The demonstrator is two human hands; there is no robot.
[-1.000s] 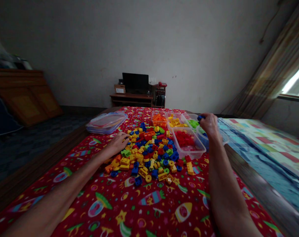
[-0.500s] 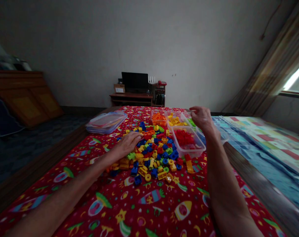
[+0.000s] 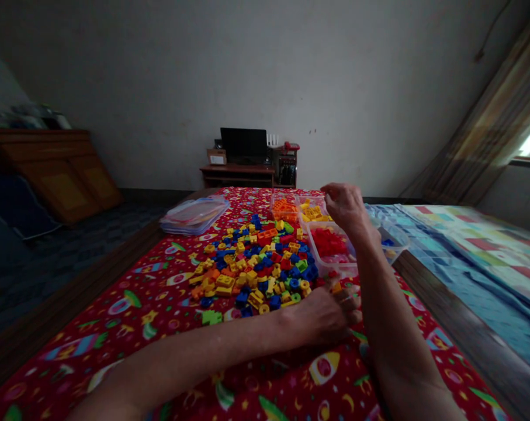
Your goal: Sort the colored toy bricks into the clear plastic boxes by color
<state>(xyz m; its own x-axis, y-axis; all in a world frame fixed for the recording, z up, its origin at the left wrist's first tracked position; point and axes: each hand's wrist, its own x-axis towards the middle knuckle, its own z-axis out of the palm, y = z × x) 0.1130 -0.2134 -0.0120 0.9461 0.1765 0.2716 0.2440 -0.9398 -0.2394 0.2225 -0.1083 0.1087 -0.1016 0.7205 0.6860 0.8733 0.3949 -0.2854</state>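
Observation:
A heap of small plastic bricks [image 3: 258, 266] in yellow, blue, red, orange and green lies on a red cloth printed with rockets [image 3: 159, 327]. My left hand [image 3: 328, 316] lies low across the near right edge of the heap, its fingers curled over bricks by the box of red bricks [image 3: 330, 245]; what it holds is hidden. Above that box my right hand [image 3: 346, 207] hovers with the fingers loosely curled and nothing visible in them. Boxes of orange bricks [image 3: 283, 209] and yellow bricks [image 3: 311, 211] stand behind.
Stacked clear lids [image 3: 194, 214] lie at the far left of the cloth. A box with blue bricks [image 3: 390, 241] stands right of my arm. A patterned mat [image 3: 466, 245] covers the right side. A low desk with a monitor [image 3: 245, 146] stands at the wall.
My left hand swept from the heap's far left side across to its near right edge. My right hand drew back from the far boxes toward the red box, and its blue brick is gone.

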